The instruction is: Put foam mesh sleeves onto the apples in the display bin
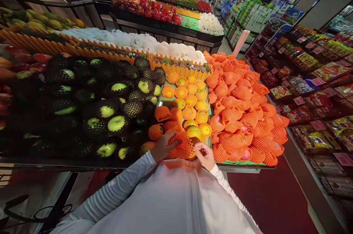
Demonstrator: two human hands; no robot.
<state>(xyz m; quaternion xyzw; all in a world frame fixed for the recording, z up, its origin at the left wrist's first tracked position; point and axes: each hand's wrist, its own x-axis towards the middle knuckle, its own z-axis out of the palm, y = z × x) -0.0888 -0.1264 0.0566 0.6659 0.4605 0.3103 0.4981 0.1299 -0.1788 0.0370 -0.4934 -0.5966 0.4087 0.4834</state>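
the left hand (164, 145) pinches an orange foam net (186, 147) at the near edge, beside the oranges (191, 100); whether the right hand (205, 155) grips it cannot be told. uneven pulling might tear the mesh.

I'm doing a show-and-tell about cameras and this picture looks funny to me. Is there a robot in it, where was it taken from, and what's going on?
There's no robot here, just a person with two bare hands. The camera sits on the person's head and looks forward and down, so you see their white sleeves reaching out. There is only this one picture.

The left hand holds an orange net. The right hand is at the net's other side; its exact grip is hard to see.

On the stand in front are oranges, with green fruit in dark nets to the left and fruit in orange nets to the right.
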